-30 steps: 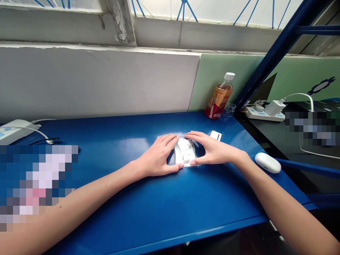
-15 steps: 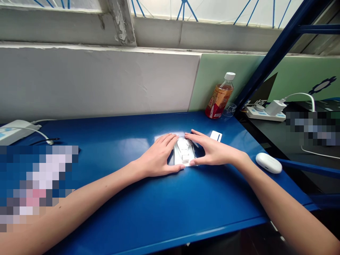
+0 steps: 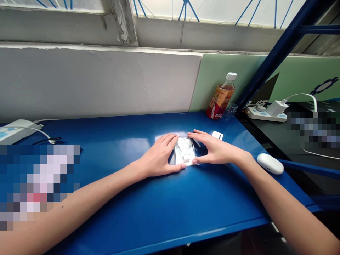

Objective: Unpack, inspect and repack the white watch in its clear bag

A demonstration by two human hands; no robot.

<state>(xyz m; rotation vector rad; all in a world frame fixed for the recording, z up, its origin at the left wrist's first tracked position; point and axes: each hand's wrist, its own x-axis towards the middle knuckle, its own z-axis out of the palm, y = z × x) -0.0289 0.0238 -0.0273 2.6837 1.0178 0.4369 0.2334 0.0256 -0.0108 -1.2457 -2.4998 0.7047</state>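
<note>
A small flat clear plastic packet (image 3: 186,150) with white parts inside lies on the blue tabletop between my two hands; I cannot make out exactly what the parts are. My left hand (image 3: 162,156) grips its left side, fingertips at the far edge and thumb along the near edge. On the other side, my right hand (image 3: 211,148) holds the packet in a wide C shape, thumb at the near right corner and fingertips by the far right corner. Behind the right hand a white card (image 3: 217,135) with a dark stripe shows partly.
A drink bottle (image 3: 221,96) stands at the back right beside a clear plastic piece (image 3: 230,109). A white oval case (image 3: 270,163) sits near the right edge. Power strips (image 3: 18,131) with cables lie at left and beyond the blue metal frame (image 3: 275,53). A blurred patch covers the left.
My right hand's fingertips and thumb have shifted slightly right along the packet. My left hand stays almost where it was. The whole view has slid a little.
</note>
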